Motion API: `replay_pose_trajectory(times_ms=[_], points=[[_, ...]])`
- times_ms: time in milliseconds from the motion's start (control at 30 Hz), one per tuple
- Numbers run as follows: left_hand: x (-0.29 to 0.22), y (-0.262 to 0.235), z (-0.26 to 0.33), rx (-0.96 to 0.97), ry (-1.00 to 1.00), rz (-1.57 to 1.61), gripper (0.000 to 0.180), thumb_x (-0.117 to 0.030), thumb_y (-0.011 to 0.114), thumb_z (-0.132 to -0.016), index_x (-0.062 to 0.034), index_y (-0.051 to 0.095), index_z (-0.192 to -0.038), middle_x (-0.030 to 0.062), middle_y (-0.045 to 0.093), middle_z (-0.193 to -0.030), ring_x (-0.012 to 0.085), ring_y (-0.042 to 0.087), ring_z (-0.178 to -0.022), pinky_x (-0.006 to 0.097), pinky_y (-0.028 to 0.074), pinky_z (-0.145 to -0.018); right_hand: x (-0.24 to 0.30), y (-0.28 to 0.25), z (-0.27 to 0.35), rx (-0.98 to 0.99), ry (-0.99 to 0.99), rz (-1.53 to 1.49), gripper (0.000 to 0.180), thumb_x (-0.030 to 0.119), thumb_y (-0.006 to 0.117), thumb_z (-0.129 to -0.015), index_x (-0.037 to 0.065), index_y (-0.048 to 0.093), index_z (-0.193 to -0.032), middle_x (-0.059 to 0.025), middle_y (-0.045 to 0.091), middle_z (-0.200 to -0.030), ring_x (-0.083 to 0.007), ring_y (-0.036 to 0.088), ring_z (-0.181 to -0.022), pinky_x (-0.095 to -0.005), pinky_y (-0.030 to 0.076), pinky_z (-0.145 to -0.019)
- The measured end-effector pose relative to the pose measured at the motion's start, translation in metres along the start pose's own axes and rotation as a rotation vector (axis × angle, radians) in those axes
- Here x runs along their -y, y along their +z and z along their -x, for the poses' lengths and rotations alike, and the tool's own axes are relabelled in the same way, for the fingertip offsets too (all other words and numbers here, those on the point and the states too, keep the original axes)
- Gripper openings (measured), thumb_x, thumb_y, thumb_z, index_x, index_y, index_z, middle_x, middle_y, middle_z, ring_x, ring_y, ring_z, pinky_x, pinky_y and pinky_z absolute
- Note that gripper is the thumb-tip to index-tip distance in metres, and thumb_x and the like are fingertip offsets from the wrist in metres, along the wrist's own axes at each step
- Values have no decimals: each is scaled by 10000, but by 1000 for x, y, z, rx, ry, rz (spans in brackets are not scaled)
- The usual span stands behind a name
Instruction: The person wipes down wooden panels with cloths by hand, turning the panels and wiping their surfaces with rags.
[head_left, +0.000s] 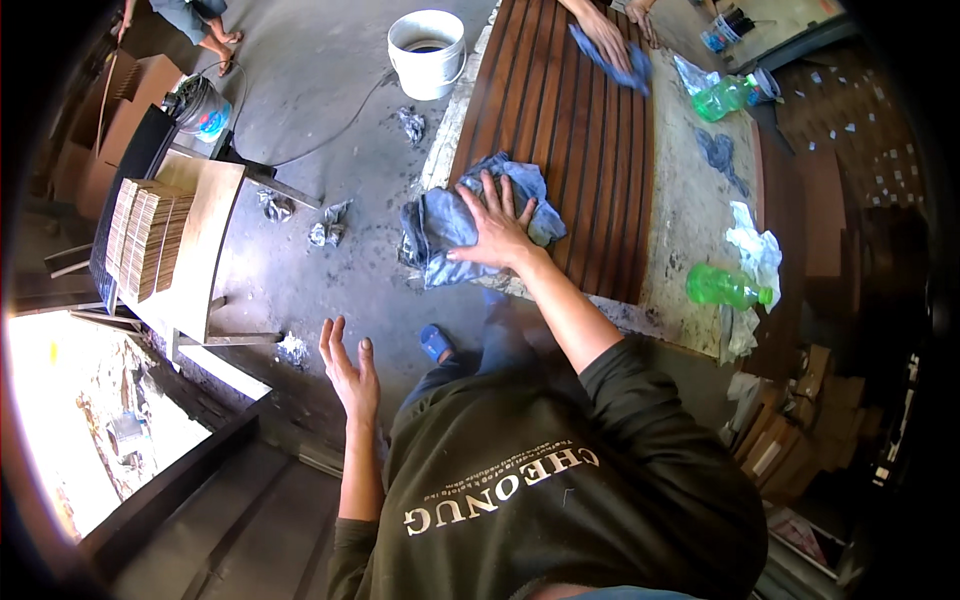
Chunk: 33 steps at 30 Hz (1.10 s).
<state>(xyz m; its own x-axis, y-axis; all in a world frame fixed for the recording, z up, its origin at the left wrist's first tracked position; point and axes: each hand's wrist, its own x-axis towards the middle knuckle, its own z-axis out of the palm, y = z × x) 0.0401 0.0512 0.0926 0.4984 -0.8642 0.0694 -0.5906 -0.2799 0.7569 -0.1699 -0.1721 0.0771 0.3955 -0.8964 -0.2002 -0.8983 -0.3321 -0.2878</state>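
My right hand (498,232) lies flat on a crumpled blue-grey cloth (448,222), fingers spread, at the near left corner of a grooved brown wooden panel (598,205). The cloth spills past the panel's left edge. In the air left of my body is my left hand (352,372), empty, with its fingers apart and slightly curled. At the panel's far end, another person's hand (606,40) presses a blue cloth (632,72) on the slats. That person's other hand (642,18) is at the top edge of the view.
The panel rests on a stained pale table (690,235). Green bottles (722,287) and crumpled rags (752,245) lie along its right side. A white bucket (427,55) stands beyond the left edge. Further left, a bench (212,215) carries stacked slats (148,238); rags (328,224) litter the floor.
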Motion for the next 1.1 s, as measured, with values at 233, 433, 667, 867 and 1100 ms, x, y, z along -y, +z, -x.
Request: replay_pose_trajectory(times_ms=[233,433,667,867,1100], points=[[-1,12,-13,59,50,1,452,-297,543,-918,-67,464,-1298,183,400,-1349,365,406,-1239,457,337,-1011,3,4,15,-172,59,37,827,678,539,-757,248,304,-1423,-77,139,-1529,-312,53,-1417,-689,27,-1050],[-10,5,-64,-25,124,-7,428,-246,520,-932,-34,461,-1299,189,416,-1337,338,405,-1235,437,322,-1025,-171,-13,66,-303,440,130,592,436,446,-893,154,352,-1405,-102,222,-1508,-293,149,-1405,-631,114,-1067],[-82,137,-136,202,270,47,468,-180,572,-874,-96,456,-1320,176,414,-1371,369,382,-1268,495,297,-1043,-51,15,95,-178,176,201,601,292,496,-838,36,381,-1370,-184,320,-1444,-354,207,-1383,-590,137,-1082],[-86,207,-122,233,349,-399,627,-453,441,-908,-189,274,-1451,131,252,-1493,350,140,-1400,611,24,-1074,-162,-8,71,-394,311,125,693,449,523,-842,44,359,-1380,-212,301,-1447,-377,216,-1371,-606,138,-1076],[-89,213,-124,259,348,-416,648,-448,349,-944,-53,240,-1445,149,243,-1495,348,139,-1402,594,-22,-1081,-169,-3,70,-402,403,110,593,350,412,-896,-12,373,-1364,-199,230,-1485,-377,191,-1379,-591,154,-1078]])
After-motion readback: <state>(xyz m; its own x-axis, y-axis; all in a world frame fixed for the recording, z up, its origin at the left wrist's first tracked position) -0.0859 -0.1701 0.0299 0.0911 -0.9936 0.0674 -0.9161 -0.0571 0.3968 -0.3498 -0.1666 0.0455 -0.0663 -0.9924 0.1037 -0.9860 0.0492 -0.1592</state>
